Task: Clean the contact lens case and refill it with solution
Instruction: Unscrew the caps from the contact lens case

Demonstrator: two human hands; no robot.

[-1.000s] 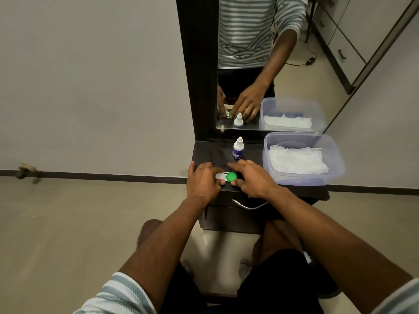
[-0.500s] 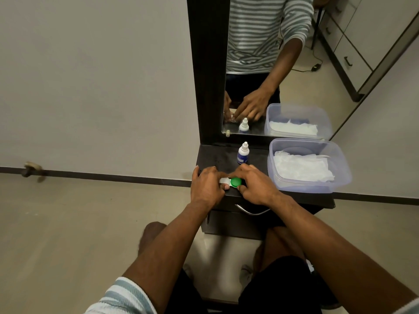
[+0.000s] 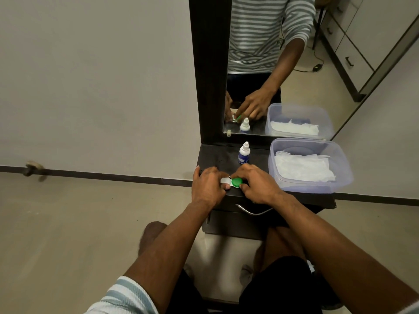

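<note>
A contact lens case with a white cap on the left and a green cap on the right lies on the dark dresser top. My left hand pinches the white end of the case. My right hand has its fingers curled around the green cap. A small white solution bottle with a blue label stands upright just behind my hands, its cap on.
A clear plastic tub holding white tissues sits on the right of the dresser top. A mirror in a dark frame rises behind. A metal drawer handle is below my hands. Beige floor lies to the left.
Both hands have stayed on the case. The fingers of my right hand have shifted slightly around the green cap. The camera view has drifted a little.
</note>
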